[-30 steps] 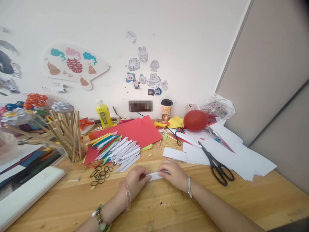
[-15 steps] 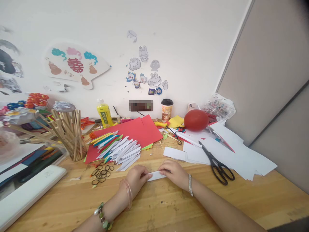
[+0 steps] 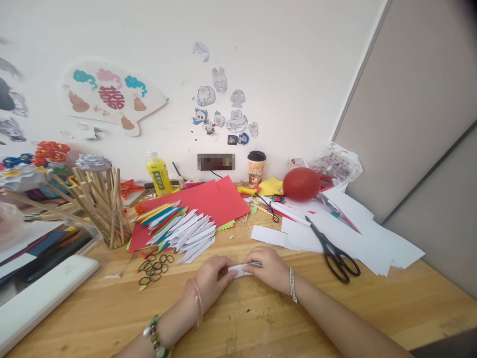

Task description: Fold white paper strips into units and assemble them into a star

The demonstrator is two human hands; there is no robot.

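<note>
Between my two hands is a small folded strip of white paper (image 3: 239,271), just above or on the wooden table. My left hand (image 3: 215,272) pinches its left end between thumb and fingers. At the other end, my right hand (image 3: 265,266) grips the paper, with the fingertips curled over its upper edge. Part of the strip is hidden behind the fingers. Beyond my left hand lies a pile of folded white paper pieces (image 3: 194,233), with coloured ones at its left. Black rubber bands (image 3: 154,268) lie left of my left hand.
Black-handled scissors (image 3: 333,253) rest on white paper sheets (image 3: 387,243) at the right. Behind stand a lidded paper cup (image 3: 256,169), a yellow drink bottle (image 3: 159,174) and a red balloon (image 3: 301,184). Wooden sticks (image 3: 112,214) fill a container at the left, near a long white box (image 3: 52,298).
The paper strip has tilted up between my hands, and its right part now shows a raised fold under my right fingers. The whole view has shifted slightly.
</note>
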